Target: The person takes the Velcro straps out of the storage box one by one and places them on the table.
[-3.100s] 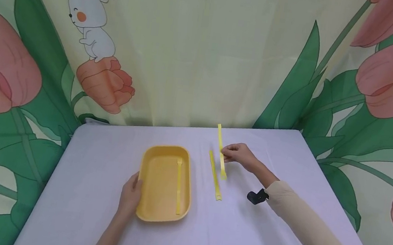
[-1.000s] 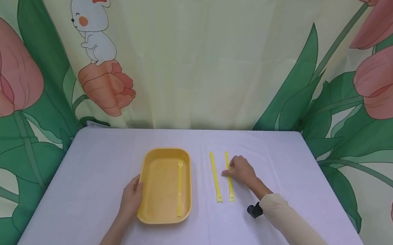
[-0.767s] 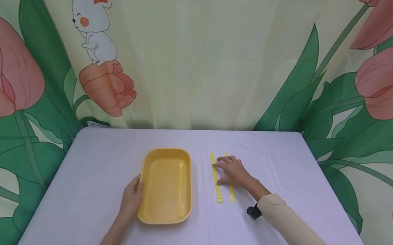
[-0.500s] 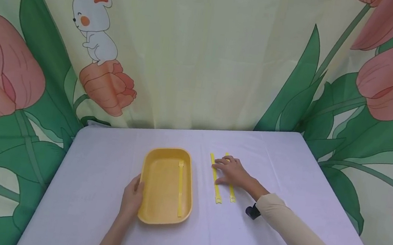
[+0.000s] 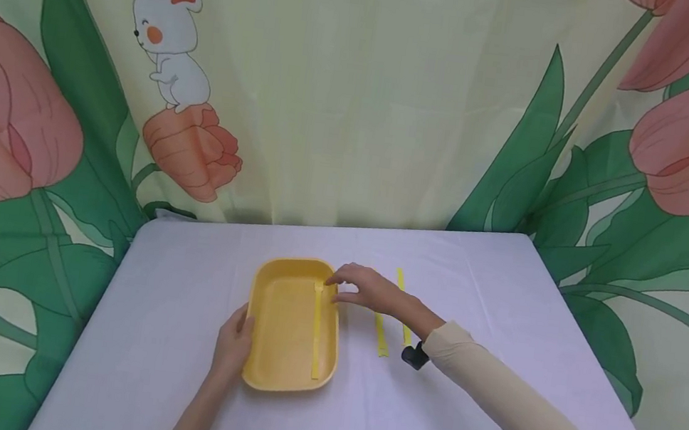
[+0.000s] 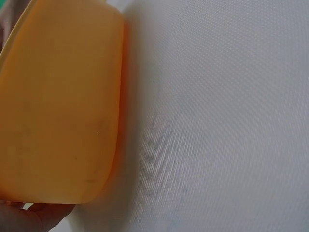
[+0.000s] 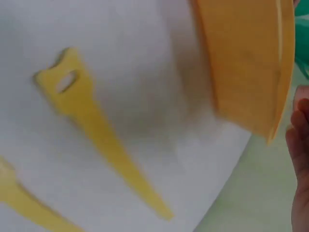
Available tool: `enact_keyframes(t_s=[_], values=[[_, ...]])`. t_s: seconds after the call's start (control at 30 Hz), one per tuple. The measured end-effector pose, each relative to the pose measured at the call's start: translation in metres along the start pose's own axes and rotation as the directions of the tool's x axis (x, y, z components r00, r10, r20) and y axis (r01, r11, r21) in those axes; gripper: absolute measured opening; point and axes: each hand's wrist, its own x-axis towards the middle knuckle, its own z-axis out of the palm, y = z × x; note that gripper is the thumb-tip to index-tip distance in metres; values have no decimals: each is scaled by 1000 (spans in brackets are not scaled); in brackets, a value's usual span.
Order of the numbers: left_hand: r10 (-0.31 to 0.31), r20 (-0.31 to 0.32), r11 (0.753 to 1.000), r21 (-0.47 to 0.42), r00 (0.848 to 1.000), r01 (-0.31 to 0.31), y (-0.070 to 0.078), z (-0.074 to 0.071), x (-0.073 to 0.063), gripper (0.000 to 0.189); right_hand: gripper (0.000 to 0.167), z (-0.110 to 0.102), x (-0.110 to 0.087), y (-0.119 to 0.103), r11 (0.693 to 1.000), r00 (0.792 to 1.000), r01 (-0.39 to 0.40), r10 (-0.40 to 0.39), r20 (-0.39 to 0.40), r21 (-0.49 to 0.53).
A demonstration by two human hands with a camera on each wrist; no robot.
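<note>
A yellow tray (image 5: 284,388) stands on the table, with one yellow hook-and-loop cable tie (image 5: 316,337) lying lengthwise along its right side. My left hand (image 5: 232,345) grips the tray's left rim; part of that hand shows under the tray wall (image 6: 63,106) in the left wrist view. Over the right rim reaches my right hand (image 5: 370,291), thumb and fingers apart, fingertips close to the tie's upper end; contact cannot be told. Two more ties lie on the cloth: a nearer one (image 7: 108,135) with a slotted head, partly hidden by my right hand in the head view, and a farther one (image 5: 401,279).
White cloth (image 5: 181,281) covers the table. Behind it hangs a curtain (image 5: 358,102) printed with tulips and a rabbit. My right sleeve (image 5: 504,385) crosses the table's right side, and a black wrist camera (image 5: 414,356) sits beside the farther tie.
My right hand set a tie down right of the other, then touched the left one with spread fingers. It has since moved left to the tray's right rim. My left hand stays on the tray.
</note>
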Motion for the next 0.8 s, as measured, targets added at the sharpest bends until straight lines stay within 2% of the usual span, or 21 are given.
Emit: enact_keyframes(t_s=[0.03, 0.1, 0.17, 0.23, 0.3, 0.4, 0.47, 0.53, 0.6, 0.7, 0.73, 0.77, 0.8], values=[[-10, -5, 1000, -4, 1000, 10, 0, 0, 0, 45, 36, 2, 10, -8, 999, 997, 34, -35, 62, 10], [-27, -6, 999, -19, 1000, 27, -2, 1, 1, 45, 36, 7, 26, -20, 996, 977, 84, -79, 199, -19], [-37, -3, 999, -26, 999, 37, -4, 1, 2, 45, 35, 14, 39, -30, 986, 944, 133, -95, 316, -101], [-31, -7, 999, -21, 999, 31, -6, 1, 2, 45, 36, 22, 49, -35, 962, 908, 189, -95, 408, -198], [-29, -8, 999, -14, 1000, 29, -7, 1, 2, 44, 36, 29, 58, -40, 922, 877, 252, -89, 472, -293], [-23, -22, 1000, 0, 1000, 23, -7, 0, 1, 44, 37, 36, 68, -43, 863, 838, 336, -92, 538, -377], [-32, -20, 999, -7, 999, 32, -7, 0, 1, 44, 37, 38, 72, -43, 839, 814, 375, -95, 573, -394], [-22, -25, 1000, -11, 999, 22, -7, 0, 2, 44, 35, 39, 74, -42, 828, 792, 399, -96, 603, -393], [-11, -29, 1000, -18, 1000, 10, -7, 0, 2, 44, 30, 40, 75, -39, 830, 775, 406, -90, 625, -384], [4, -36, 1000, -25, 999, -5, -7, 0, 4, 43, 20, 41, 75, -34, 856, 760, 386, -83, 644, -345], [4, -33, 1000, -29, 999, -5, -7, 1, 4, 43, 16, 41, 74, -33, 881, 760, 349, -66, 646, -320], [11, -30, 999, -31, 999, -12, -6, 1, 4, 43, 13, 40, 73, -31, 934, 762, 244, -17, 647, -262], [11, -27, 999, -30, 1000, -12, -5, 2, 5, 44, 13, 40, 72, -30, 942, 761, 235, -25, 649, -239]])
